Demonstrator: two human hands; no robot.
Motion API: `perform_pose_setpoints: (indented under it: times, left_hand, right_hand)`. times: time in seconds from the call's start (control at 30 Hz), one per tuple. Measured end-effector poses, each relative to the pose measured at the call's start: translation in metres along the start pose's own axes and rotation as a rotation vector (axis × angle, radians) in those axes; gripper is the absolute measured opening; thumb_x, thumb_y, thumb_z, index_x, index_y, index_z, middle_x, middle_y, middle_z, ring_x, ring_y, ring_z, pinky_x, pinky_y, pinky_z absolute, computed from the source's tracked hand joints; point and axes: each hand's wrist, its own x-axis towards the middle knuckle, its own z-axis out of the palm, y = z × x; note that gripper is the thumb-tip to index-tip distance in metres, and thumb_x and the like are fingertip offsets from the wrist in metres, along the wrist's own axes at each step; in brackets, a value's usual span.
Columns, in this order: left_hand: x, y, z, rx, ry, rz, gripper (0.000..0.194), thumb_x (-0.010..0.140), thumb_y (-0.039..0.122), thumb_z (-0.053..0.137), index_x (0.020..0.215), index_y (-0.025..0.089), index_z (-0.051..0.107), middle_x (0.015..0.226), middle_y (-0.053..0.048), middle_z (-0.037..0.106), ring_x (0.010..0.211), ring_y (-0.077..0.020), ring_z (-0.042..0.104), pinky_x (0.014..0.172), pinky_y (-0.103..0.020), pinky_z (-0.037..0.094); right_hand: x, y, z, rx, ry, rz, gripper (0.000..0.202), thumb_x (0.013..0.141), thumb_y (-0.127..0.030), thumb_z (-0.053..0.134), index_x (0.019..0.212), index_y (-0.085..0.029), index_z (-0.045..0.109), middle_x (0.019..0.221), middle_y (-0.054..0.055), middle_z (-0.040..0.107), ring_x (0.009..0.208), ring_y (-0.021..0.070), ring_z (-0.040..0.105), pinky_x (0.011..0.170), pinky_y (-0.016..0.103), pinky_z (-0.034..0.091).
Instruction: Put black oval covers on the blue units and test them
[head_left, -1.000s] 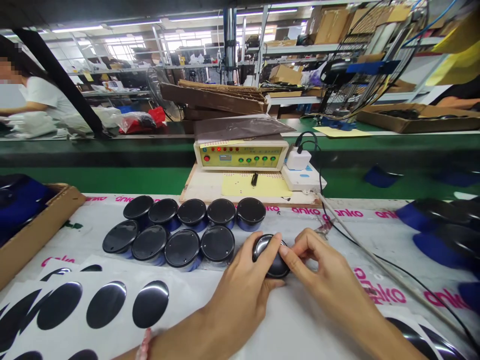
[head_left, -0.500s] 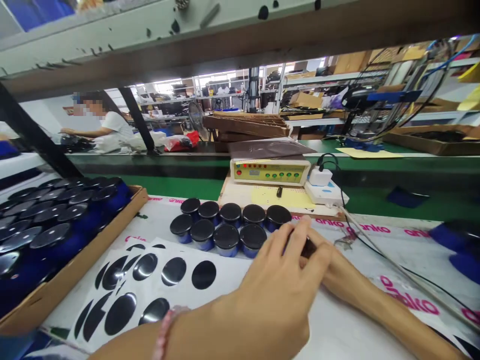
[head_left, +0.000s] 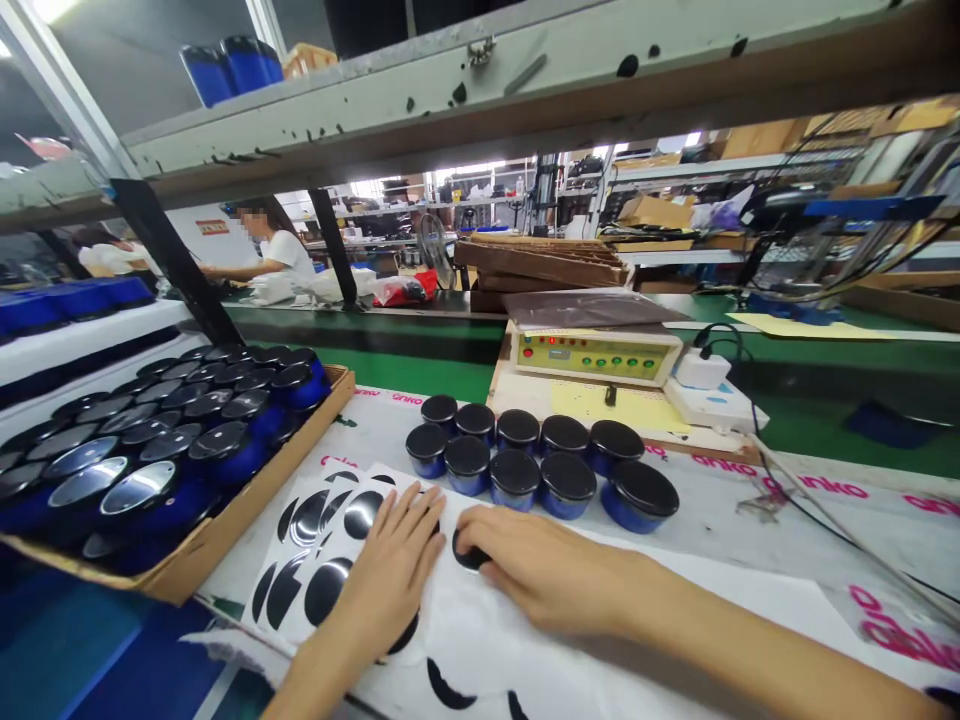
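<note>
My left hand (head_left: 397,570) lies flat with fingers stretched out on a white sheet of black round stickers (head_left: 364,514). Just to its right, my right hand (head_left: 547,565) has its fingers and thumb closed at the edge of one black round sticker (head_left: 470,556) on the sheet. The fingers partly cover that sticker. Behind the hands stand two rows of short blue cylinders with glossy black tops (head_left: 514,470). The cylinder at the front right end (head_left: 640,495) stands apart from both hands.
A cardboard tray (head_left: 247,490) full of blue cylinders is at the left. A control box (head_left: 596,355) with lit buttons sits behind the rows. A white plug adapter (head_left: 701,372) and cable (head_left: 810,500) lie to the right. A shelf beam (head_left: 450,100) crosses overhead. A person (head_left: 281,250) sits beyond.
Both hands have left the right end of the rows and come down left onto the sticker sheet. A blue cylinder now shows at the front right end. The view has turned left.
</note>
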Motion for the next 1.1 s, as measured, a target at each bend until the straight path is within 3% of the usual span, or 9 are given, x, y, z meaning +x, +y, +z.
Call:
perform_pose_setpoints:
  times: [0.2,0.3,0.4,0.47,0.57,0.67,0.8,0.93,1.1]
  left_hand:
    - [-0.01,0.001,0.008,0.021,0.064,0.055,0.045,0.096,0.022,0.031,0.141,0.019,0.031,0.144,-0.007,0.039,0.136,-0.0213,0.03,0.109,-0.05,0.033]
    - [-0.008,-0.004,0.014,0.075,0.084,0.109,0.048,0.095,0.022,0.033,0.143,0.02,0.026,0.143,-0.007,0.041,0.133,-0.0232,0.035,0.105,-0.05,0.039]
    - [-0.008,-0.013,0.031,0.115,0.214,0.18,0.057,0.094,0.02,0.036,0.147,0.022,0.015,0.141,-0.006,0.043,0.13,-0.0236,0.041,0.102,-0.045,0.043]
    - [-0.007,-0.022,0.042,0.144,0.316,0.225,0.061,0.093,0.019,0.037,0.147,0.022,0.01,0.138,-0.005,0.048,0.127,-0.0234,0.046,0.1,-0.041,0.045]
    - [0.0,-0.029,0.034,0.171,0.373,0.307,0.06,0.091,0.026,0.045,0.146,0.024,0.02,0.128,-0.003,0.058,0.114,-0.0215,0.058,0.09,-0.032,0.051]
    - [0.027,-0.013,-0.008,0.035,0.357,0.302,0.045,0.09,0.03,0.049,0.134,0.028,0.041,0.123,-0.002,0.06,0.107,-0.0186,0.06,0.085,-0.025,0.052]
    - [0.103,0.037,-0.058,-0.198,0.098,0.365,0.027,0.092,0.015,0.043,0.114,0.026,0.054,0.124,-0.004,0.053,0.12,-0.0197,0.046,0.095,-0.031,0.046]
    - [0.175,0.08,-0.046,-0.256,-0.105,0.456,0.015,0.088,0.019,0.055,0.103,0.02,0.056,0.112,-0.006,0.054,0.104,-0.0218,0.05,0.087,-0.037,0.048]
    - [0.201,0.102,-0.021,-0.213,-0.165,0.503,0.003,0.086,0.017,0.058,0.088,0.017,0.059,0.103,-0.005,0.055,0.095,-0.0216,0.05,0.081,-0.036,0.047]
  right_hand:
    - [0.044,0.004,0.004,-0.16,0.118,-0.103,0.034,0.054,-0.001,0.064,0.079,-0.024,0.062,0.074,-0.007,0.063,0.041,0.0066,0.045,0.038,0.021,0.031]
    - [0.045,-0.005,-0.002,-0.315,0.089,-0.171,0.027,0.056,-0.008,0.071,0.078,-0.021,0.062,0.072,-0.005,0.065,0.045,0.0096,0.051,0.035,0.024,0.029]
    - [0.032,-0.019,-0.015,-0.385,0.071,-0.148,0.013,0.072,-0.015,0.068,0.081,-0.023,0.064,0.084,-0.002,0.069,0.055,0.0135,0.057,0.042,0.028,0.037]
    - [0.012,-0.023,-0.033,-0.335,0.057,-0.064,0.009,0.084,-0.018,0.059,0.083,-0.025,0.064,0.082,-0.001,0.068,0.059,0.0146,0.059,0.049,0.028,0.042]
    - [-0.028,-0.004,-0.071,-0.027,0.182,0.274,0.016,0.09,-0.03,0.051,0.078,-0.026,0.062,0.073,0.0,0.066,0.059,0.0151,0.058,0.052,0.027,0.044]
    - [-0.068,0.045,-0.104,0.259,0.557,0.662,0.025,0.082,-0.046,0.06,0.071,-0.023,0.061,0.065,0.001,0.059,0.053,0.0139,0.05,0.048,0.027,0.039]
    - [-0.092,0.113,-0.107,0.654,0.824,0.843,0.03,0.078,-0.051,0.064,0.074,-0.021,0.063,0.07,0.001,0.053,0.06,0.0143,0.045,0.054,0.027,0.039]
    - [-0.087,0.139,-0.086,0.93,0.858,0.861,0.03,0.075,-0.049,0.067,0.075,-0.019,0.065,0.077,0.003,0.056,0.075,0.0178,0.049,0.065,0.029,0.041]
    - [-0.087,0.143,-0.072,0.955,0.885,0.848,0.029,0.073,-0.047,0.069,0.07,-0.018,0.064,0.076,0.002,0.056,0.075,0.0168,0.048,0.067,0.028,0.039]
